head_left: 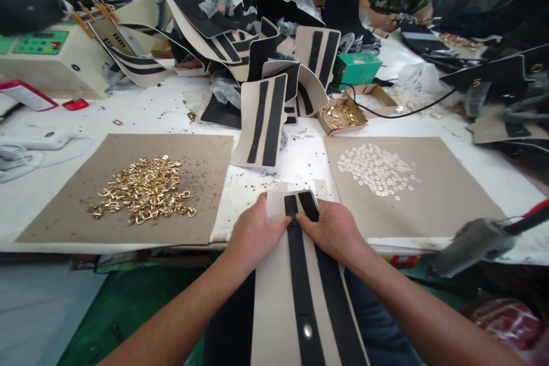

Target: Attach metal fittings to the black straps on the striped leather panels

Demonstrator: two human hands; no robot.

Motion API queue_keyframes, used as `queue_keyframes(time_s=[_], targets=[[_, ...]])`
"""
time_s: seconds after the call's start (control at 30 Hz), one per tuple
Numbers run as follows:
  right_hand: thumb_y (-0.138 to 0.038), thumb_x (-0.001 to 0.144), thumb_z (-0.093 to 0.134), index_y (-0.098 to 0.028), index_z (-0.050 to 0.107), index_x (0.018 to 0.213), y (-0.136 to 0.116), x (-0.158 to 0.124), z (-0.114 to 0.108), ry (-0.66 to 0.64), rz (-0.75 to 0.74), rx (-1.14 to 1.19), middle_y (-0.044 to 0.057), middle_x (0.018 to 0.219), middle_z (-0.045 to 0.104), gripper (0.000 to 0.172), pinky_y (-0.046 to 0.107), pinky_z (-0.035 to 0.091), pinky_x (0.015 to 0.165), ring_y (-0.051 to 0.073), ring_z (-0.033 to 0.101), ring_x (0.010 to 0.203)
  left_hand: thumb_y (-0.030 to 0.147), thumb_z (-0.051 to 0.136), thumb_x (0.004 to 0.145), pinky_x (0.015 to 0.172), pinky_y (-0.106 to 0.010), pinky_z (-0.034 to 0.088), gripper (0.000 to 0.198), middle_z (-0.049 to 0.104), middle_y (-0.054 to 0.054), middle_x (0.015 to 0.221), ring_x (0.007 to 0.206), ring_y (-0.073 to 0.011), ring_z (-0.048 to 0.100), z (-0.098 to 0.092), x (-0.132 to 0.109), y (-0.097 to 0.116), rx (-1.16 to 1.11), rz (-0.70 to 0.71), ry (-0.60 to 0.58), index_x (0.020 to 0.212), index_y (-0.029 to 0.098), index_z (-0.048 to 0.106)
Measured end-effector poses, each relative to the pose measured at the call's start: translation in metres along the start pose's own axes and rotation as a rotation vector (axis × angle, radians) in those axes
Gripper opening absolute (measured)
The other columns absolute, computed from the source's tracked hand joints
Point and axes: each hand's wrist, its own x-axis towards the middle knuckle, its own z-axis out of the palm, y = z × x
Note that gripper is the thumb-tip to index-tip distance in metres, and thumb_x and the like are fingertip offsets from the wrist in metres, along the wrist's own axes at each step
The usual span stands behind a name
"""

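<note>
Both hands grip the far end of a long beige panel with two black strips, which reaches back toward my lap. My left hand is closed on its left edge, thumb pressed on the nearer black strip. Across from it, my right hand holds the right edge, its thumb tip almost meeting the left one on that strip. Whatever lies under the thumbs is hidden. Lower on the same strip shows a round shiny metal fastener. The fingers beneath the panel are out of sight.
Gold buckle-like hardware lies heaped on a brown sheet at left. Small pale washers are spread on another sheet at right. Beyond are stacked striped panels, a box of gold pieces and a green box. A grey cylindrical tool juts in at right.
</note>
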Motion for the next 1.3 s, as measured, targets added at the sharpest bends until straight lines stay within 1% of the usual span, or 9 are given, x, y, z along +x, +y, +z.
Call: queue_keyframes(time_s=[0.07, 0.13, 0.23, 0.37, 0.53, 0.63, 0.83, 0.97, 1.3], targets=[[-0.043, 0.09, 0.063, -0.022, 0.075, 0.101, -0.001, 0.0, -0.002, -0.006, 0.008, -0.01, 0.01, 0.092, 0.077, 0.027, 0.033, 0.045, 0.071, 0.03, 0.071, 0.088, 0.035, 0.08, 0.076, 0.101, -0.053, 0.05, 0.077, 0.064, -0.017, 0.135, 0.123, -0.04, 0.061, -0.003, -0.005, 0.002, 0.186, 0.114, 0.137, 0.144, 0.019, 0.047], [-0.043, 0.089, 0.063, -0.021, 0.075, 0.101, -0.002, 0.0, -0.003, -0.012, 0.01, -0.019, 0.011, 0.093, 0.077, 0.027, 0.033, 0.044, 0.07, 0.03, 0.071, 0.087, 0.029, 0.081, 0.075, 0.112, -0.055, 0.041, 0.084, 0.05, -0.017, 0.15, 0.138, -0.0391, 0.048, -0.004, -0.011, 0.005, 0.307, 0.31, 0.244, 0.148, 0.021, 0.041], [-0.041, 0.089, 0.062, -0.022, 0.076, 0.101, -0.002, -0.001, -0.003, -0.006, -0.003, -0.014, 0.01, 0.092, 0.077, 0.027, 0.032, 0.043, 0.068, 0.029, 0.071, 0.086, 0.026, 0.078, 0.078, 0.117, -0.053, 0.039, 0.064, 0.054, -0.014, 0.147, 0.138, -0.0345, 0.047, 0.003, -0.017, 0.005, 0.309, 0.502, 0.162, 0.137, 0.022, 0.053], [-0.04, 0.089, 0.062, -0.022, 0.075, 0.098, -0.004, -0.001, -0.002, 0.021, -0.009, 0.0, 0.009, 0.088, 0.076, 0.024, 0.031, 0.042, 0.065, 0.028, 0.071, 0.082, 0.03, 0.073, 0.085, 0.11, -0.048, 0.048, 0.035, 0.066, -0.011, 0.127, 0.124, -0.029, 0.058, 0.02, -0.016, -0.004, 0.171, 0.494, 0.101, 0.117, 0.02, 0.065], [-0.043, 0.086, 0.068, -0.022, 0.073, 0.1, 0.011, -0.003, -0.014, 0.111, -0.065, 0.196, 0.004, 0.084, 0.074, 0.025, 0.027, 0.043, 0.066, 0.021, 0.068, 0.076, 0.031, 0.073, 0.086, 0.113, -0.051, 0.045, 0.034, 0.064, -0.011, 0.13, 0.126, -0.0288, 0.057, 0.029, -0.012, -0.017, 0.078, 0.487, 0.152, 0.117, 0.02, 0.065], [-0.04, 0.089, 0.064, -0.021, 0.072, 0.106, 0.048, -0.007, -0.03, 0.262, -0.018, 0.29, 0.0, 0.079, 0.071, 0.027, 0.025, 0.044, 0.068, 0.016, 0.065, 0.071, 0.032, 0.072, 0.086, 0.114, -0.052, 0.044, 0.033, 0.064, -0.01, 0.13, 0.127, -0.0288, 0.057, 0.029, -0.012, -0.019, 0.072, 0.491, 0.158, 0.116, 0.021, 0.065], [-0.032, 0.088, 0.06, -0.018, 0.073, 0.108, 0.152, -0.016, -0.058, 0.491, 0.202, 0.039, 0.003, 0.092, 0.072, 0.027, 0.029, 0.046, 0.078, 0.019, 0.066, 0.081, 0.032, 0.073, 0.084, 0.114, -0.055, 0.044, 0.033, 0.065, -0.01, 0.129, 0.125, -0.0296, 0.058, 0.03, -0.012, -0.02, 0.045, 0.491, 0.185, 0.114, 0.021, 0.065], [-0.029, 0.087, 0.062, -0.014, 0.073, 0.106, 0.181, -0.018, -0.063, 0.468, 0.247, -0.011, 0.007, 0.092, 0.073, 0.027, 0.03, 0.045, 0.078, 0.021, 0.067, 0.086, 0.032, 0.073, 0.084, 0.113, -0.054, 0.045, 0.032, 0.066, -0.009, 0.128, 0.125, -0.0294, 0.058, 0.03, -0.012, -0.02, 0.04, 0.512, 0.195, 0.113, 0.021, 0.065], [-0.035, 0.091, 0.061, -0.023, 0.076, 0.092, 0.188, -0.007, -0.073, 0.28, 0.231, -0.207, 0.004, 0.086, 0.074, 0.02, 0.028, 0.036, 0.061, 0.02, 0.065, 0.078, 0.026, 0.081, 0.078, 0.109, -0.049, 0.047, 0.039, 0.066, -0.008, 0.125, 0.121, -0.0265, 0.059, 0.035, -0.016, -0.025, 0.031, 0.524, 0.217, 0.113, 0.022, 0.063]])
